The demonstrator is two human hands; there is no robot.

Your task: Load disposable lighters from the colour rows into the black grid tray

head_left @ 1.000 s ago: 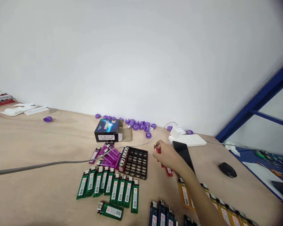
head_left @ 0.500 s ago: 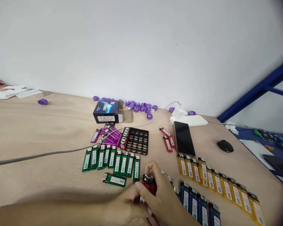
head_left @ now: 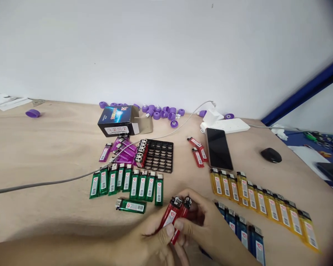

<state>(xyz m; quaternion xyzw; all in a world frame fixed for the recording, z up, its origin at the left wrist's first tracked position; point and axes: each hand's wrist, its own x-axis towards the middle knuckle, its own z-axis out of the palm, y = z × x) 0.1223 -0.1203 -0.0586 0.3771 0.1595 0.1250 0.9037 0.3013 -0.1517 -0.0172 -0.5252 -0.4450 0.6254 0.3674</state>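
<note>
Two red lighters are held close together in front of me, metal tops up. My left hand (head_left: pixel 154 240) is closed on the left red lighter (head_left: pixel 168 218), its thumb over the lower label. My right hand (head_left: pixel 204 227) grips the right red lighter (head_left: pixel 185 213) with thumb and fingers. The lower ends are partly hidden by my fingers. Just beyond lies a row of green lighters (head_left: pixel 142 186), with a single green lighter (head_left: pixel 131 205) sideways in front. Blue lighters (head_left: pixel 244 234) lie beside my right forearm, which covers some of them.
A black tray (head_left: pixel 158 157) holds a row of red lighters at its left side. Purple lighters (head_left: pixel 127 153) lie under a grey cable (head_left: pixel 58 182) near an open box (head_left: pixel 115 122). Yellow lighters (head_left: pixel 273 208), a phone (head_left: pixel 218 149), a power strip (head_left: pixel 233 126) and a mouse (head_left: pixel 271 155) are right.
My hands have lifted slightly and turned, so two separate red lighters now show between them. The view has shifted a little, moving the table things upward in the picture.
</note>
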